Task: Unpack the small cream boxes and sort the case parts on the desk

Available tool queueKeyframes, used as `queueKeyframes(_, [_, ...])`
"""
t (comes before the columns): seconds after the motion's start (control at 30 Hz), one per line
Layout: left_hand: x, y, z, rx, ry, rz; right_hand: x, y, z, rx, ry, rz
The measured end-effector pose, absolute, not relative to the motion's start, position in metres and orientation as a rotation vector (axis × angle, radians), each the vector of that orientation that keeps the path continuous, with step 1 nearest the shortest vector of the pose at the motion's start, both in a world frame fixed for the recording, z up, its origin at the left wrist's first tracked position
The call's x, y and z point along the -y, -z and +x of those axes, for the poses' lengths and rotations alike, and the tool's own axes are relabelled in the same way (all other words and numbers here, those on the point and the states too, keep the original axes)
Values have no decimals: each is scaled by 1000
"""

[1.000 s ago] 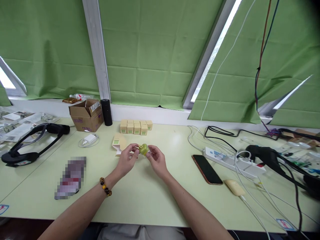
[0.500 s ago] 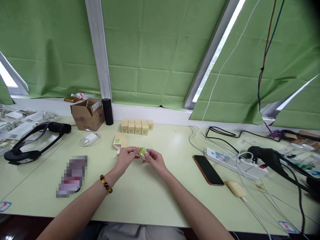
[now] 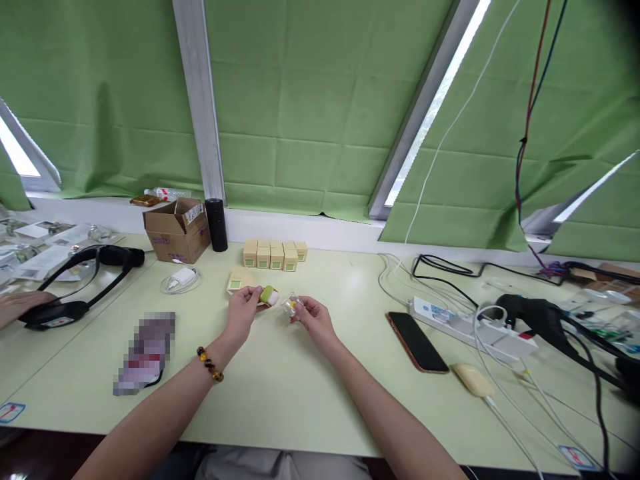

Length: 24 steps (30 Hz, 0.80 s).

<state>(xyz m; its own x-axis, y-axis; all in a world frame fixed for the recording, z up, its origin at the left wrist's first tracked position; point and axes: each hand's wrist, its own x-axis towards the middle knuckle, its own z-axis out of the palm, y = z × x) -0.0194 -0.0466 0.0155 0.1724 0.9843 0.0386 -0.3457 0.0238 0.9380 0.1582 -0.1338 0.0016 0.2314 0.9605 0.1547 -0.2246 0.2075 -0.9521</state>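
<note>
My left hand (image 3: 243,308) pinches a small green-and-white block (image 3: 269,295) between thumb and fingers, a little above the table. To its right, my right hand (image 3: 316,320) is closed on a small clear plastic piece (image 3: 289,305) with a bit of yellow showing. A narrow gap separates the two pieces. Just behind my left hand lies a cream-coloured small box (image 3: 240,277) with a green label, partly covered by the hand. Several similar small boxes (image 3: 271,256) stand grouped together farther back.
At left, another person's hand (image 3: 17,308) touches a black headset (image 3: 107,256). A cardboard box (image 3: 176,233), black cylinder (image 3: 216,225) and white charger (image 3: 182,277) stand behind. To the right are a phone (image 3: 417,342), cream mouse-shaped device (image 3: 473,380), power strip (image 3: 465,327) and cables.
My hands have moved apart, and the green-and-white block is now separate from the clear plastic piece. Another person's hand has come in at the left and touches the headset, which has shifted slightly.
</note>
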Motion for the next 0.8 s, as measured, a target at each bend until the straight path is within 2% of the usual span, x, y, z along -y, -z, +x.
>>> queueKeyframes(0.27, [48,-6,-16,-778,-1104,927,141,-15,164,875,-1041,-755])
queueKeyframes(0.5, [46,-2,-17,-792,-1073,922,142,-16,170,908,-868,-781])
queueKeyframes(0.8, [52,-15,-19,-814,-1088,915,156,-23,155,1128,-493,-859])
